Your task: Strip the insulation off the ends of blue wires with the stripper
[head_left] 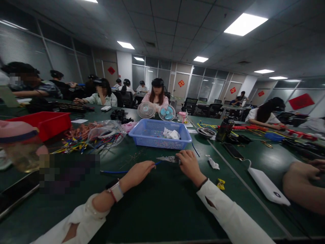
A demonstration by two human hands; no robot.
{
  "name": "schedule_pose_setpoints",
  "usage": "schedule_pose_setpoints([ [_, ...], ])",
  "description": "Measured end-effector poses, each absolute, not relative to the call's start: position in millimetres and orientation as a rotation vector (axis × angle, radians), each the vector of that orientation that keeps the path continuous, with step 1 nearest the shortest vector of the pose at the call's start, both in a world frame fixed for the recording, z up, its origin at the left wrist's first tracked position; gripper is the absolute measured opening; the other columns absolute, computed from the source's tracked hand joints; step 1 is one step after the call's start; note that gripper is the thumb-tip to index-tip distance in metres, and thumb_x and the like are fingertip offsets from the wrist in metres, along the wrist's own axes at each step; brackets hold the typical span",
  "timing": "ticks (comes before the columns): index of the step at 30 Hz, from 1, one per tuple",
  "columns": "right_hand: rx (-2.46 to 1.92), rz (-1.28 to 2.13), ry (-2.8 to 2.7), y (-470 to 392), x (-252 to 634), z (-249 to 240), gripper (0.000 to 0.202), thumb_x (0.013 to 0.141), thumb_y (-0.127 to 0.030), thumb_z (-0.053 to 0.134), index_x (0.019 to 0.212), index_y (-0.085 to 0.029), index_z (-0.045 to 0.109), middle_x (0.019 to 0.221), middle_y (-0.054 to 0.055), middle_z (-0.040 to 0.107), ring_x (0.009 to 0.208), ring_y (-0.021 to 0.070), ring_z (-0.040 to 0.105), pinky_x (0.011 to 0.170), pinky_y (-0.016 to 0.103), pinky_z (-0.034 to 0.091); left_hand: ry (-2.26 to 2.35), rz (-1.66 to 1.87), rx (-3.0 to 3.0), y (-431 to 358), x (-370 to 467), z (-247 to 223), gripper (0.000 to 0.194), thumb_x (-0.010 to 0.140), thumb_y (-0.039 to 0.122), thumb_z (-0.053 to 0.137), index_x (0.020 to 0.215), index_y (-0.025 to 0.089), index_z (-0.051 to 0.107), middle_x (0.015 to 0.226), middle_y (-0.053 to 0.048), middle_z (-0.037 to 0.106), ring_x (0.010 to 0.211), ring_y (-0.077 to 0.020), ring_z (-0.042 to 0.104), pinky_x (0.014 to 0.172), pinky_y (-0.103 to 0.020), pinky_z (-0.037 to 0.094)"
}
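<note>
My left hand [138, 175] is closed on a blue wire [114, 172]. One end of the wire trails left over the table, and the other pokes out to the right past my fingertips. My right hand [190, 165] is wrapped round a pair of wire strippers [169, 158], whose grey pointed jaws face left, just above the short wire end. Whether the jaws touch the wire I cannot tell. The tool's handles are hidden in my palm. Beyond both hands stands a blue plastic basket [162, 143] with crumpled white material in it.
Bundled coloured wires [76, 137] and a red bin [48, 123] lie at left, near a pink-lidded jug [21, 145]. On the right are a phone [233, 151], a white power bank [269, 186], a metal bowl [206, 133] and another person's arm [302, 184].
</note>
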State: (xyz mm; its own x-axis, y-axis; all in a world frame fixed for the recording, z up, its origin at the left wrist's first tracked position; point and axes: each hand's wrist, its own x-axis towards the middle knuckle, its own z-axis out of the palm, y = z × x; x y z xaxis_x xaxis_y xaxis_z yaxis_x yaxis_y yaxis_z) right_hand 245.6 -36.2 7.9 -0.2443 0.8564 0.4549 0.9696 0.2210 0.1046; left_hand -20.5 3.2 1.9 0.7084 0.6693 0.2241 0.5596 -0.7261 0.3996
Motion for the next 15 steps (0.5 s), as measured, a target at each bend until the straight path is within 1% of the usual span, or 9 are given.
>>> schedule_pose_setpoints([
  [2,-1.763,-0.488,-2.217,-37.2,245.9,7.5,0.043,0.077,-0.009,0.053,0.118,-0.019,0.06,0.118,0.01,0.06,0.101,0.0236,0.055,0.088,0.037,0.041,0.96,0.522,2.597,3.5,-19.7,1.3,0.027,0.097,0.023,0.036,0.104,0.017,0.062,0.101,-0.007,0.068,0.091,-0.0186,0.063,0.081,-0.029,0.048],
  [5,-1.861,-0.381,-2.221,-37.2,246.1,5.8,0.047,0.081,-0.01,0.049,0.126,-0.022,0.055,0.125,0.009,0.057,0.09,0.0184,0.062,0.075,0.03,0.046,0.958,0.53,2.566,3.8,-19.2,0.5,0.026,0.097,0.023,0.037,0.102,0.017,0.062,0.1,-0.006,0.068,0.092,-0.0185,0.063,0.083,-0.03,0.047],
  [7,-1.888,-0.359,-2.209,-36.2,246.2,4.1,0.049,0.081,-0.009,0.048,0.128,-0.023,0.054,0.127,0.009,0.057,0.089,0.0176,0.064,0.072,0.028,0.047,0.957,0.528,2.561,3.7,-19.1,0.8,0.026,0.097,0.024,0.037,0.102,0.017,0.062,0.099,-0.006,0.068,0.091,-0.0185,0.063,0.083,-0.029,0.047],
  [9,-1.87,-0.359,-2.201,-34.7,246.5,2.4,0.052,0.08,-0.007,0.048,0.129,-0.022,0.053,0.127,0.009,0.058,0.092,0.0183,0.064,0.075,0.029,0.049,0.951,0.529,2.53,2.9,-18.9,2.1,0.028,0.098,0.027,0.036,0.101,0.017,0.062,0.096,-0.006,0.068,0.086,-0.0174,0.063,0.078,-0.028,0.048],
  [12,-1.83,-0.354,-2.191,-32.8,247.1,0.1,0.057,0.076,-0.002,0.047,0.13,-0.02,0.052,0.128,0.01,0.059,0.099,0.0183,0.064,0.082,0.029,0.049,0.927,0.54,2.375,1.2,-16.9,4.4,0.032,0.098,0.033,0.036,0.098,0.016,0.063,0.089,-0.005,0.067,0.071,-0.0146,0.062,0.068,-0.026,0.049],
  [15,-1.795,-0.364,-2.161,-31.8,248.0,-1.2,0.062,0.074,0.001,0.046,0.133,-0.019,0.05,0.133,0.011,0.056,0.106,0.0187,0.063,0.088,0.031,0.049,0.914,0.55,2.171,0.1,-13.0,5.0,0.033,0.096,0.036,0.04,0.096,0.014,0.064,0.085,-0.004,0.065,0.064,-0.0127,0.059,0.058,-0.023,0.047],
])
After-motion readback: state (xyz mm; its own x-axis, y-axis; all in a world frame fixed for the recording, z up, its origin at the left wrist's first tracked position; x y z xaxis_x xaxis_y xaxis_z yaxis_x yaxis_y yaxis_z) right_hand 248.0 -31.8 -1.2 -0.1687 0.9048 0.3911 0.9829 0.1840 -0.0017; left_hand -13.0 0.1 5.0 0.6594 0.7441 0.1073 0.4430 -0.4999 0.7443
